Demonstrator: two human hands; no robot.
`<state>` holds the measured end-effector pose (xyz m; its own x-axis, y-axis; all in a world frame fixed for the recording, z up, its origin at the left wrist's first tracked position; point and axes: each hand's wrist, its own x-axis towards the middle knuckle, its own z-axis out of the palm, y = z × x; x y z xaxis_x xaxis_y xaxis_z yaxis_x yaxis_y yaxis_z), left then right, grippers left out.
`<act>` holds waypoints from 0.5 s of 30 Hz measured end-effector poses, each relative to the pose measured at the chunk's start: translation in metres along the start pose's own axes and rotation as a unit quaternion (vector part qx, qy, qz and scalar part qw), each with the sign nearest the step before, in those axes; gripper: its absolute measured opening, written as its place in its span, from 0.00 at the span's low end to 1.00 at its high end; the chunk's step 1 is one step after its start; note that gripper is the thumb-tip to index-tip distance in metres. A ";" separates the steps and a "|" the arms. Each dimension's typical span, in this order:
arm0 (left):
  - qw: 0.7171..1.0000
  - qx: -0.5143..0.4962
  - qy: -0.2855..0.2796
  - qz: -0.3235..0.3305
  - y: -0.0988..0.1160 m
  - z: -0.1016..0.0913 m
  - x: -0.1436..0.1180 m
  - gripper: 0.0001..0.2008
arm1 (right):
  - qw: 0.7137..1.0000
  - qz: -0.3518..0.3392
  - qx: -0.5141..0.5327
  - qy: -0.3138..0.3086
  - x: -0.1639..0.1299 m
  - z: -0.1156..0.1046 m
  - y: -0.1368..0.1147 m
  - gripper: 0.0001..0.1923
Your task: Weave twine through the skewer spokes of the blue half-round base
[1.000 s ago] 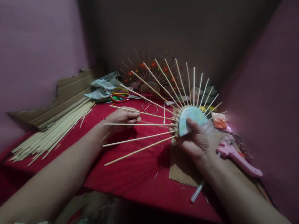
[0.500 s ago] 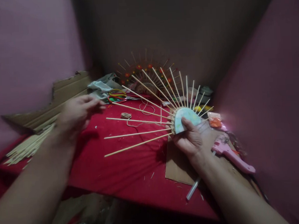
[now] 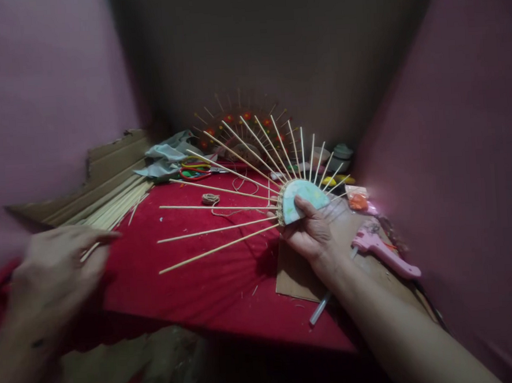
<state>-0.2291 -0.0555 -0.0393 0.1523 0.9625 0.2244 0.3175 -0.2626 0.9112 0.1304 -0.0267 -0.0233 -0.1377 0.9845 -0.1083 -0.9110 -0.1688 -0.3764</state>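
Note:
My right hand [image 3: 313, 234] grips a pale half-round card [image 3: 300, 199] with a woven edge, from which several long bamboo sticks [image 3: 217, 228] fan out to the left and upward. It hovers above the red cloth [image 3: 192, 276]. My left hand [image 3: 53, 273], blurred, is at the far left over the near end of a pile of loose bamboo sticks [image 3: 113, 206], fingers spread; whether it holds a stick is unclear.
A small coil of twine [image 3: 210, 199] lies on the cloth. Behind are scissors with coloured handles [image 3: 194, 171], grey cloth [image 3: 167, 153], a finished stick fan with red beads [image 3: 238, 120], and cardboard [image 3: 107, 166]. A pink glue gun [image 3: 383, 250] rests on a cardboard sheet [image 3: 294, 279] at right.
My left hand has left the fan's sticks and swung left and toward me to the loose stick pile. The right hand keeps holding the fan; the view has shifted.

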 end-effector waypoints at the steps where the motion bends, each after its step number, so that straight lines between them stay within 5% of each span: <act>1: 0.988 0.091 0.109 0.054 0.011 0.013 0.007 0.13 | 1.000 0.002 0.004 0.002 -0.001 0.001 0.000 0.10; 3: 0.947 0.238 0.180 0.118 0.034 0.044 0.023 0.09 | 1.000 0.007 0.010 0.003 -0.001 0.002 0.001 0.09; 6: 0.957 0.267 0.005 0.112 0.063 0.089 0.052 0.14 | 1.000 0.019 0.011 -0.006 -0.002 0.003 0.002 0.08; 9: 0.969 0.192 -0.131 0.089 0.078 0.123 0.077 0.25 | 1.000 0.021 0.020 -0.004 -0.001 0.003 0.001 0.09; 11: 0.958 0.119 -0.249 0.076 0.079 0.136 0.087 0.22 | 1.000 0.013 0.024 0.000 0.000 0.002 0.000 0.10; 15: 0.966 0.071 -0.247 0.024 0.069 0.144 0.095 0.16 | 1.000 -0.010 0.017 0.007 0.005 -0.002 -0.001 0.11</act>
<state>-0.0581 0.0085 -0.0045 0.5881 0.8078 0.0411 0.4188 -0.3476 0.8389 0.1317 -0.0218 -0.0251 -0.1150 0.9869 -0.1136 -0.9258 -0.1479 -0.3478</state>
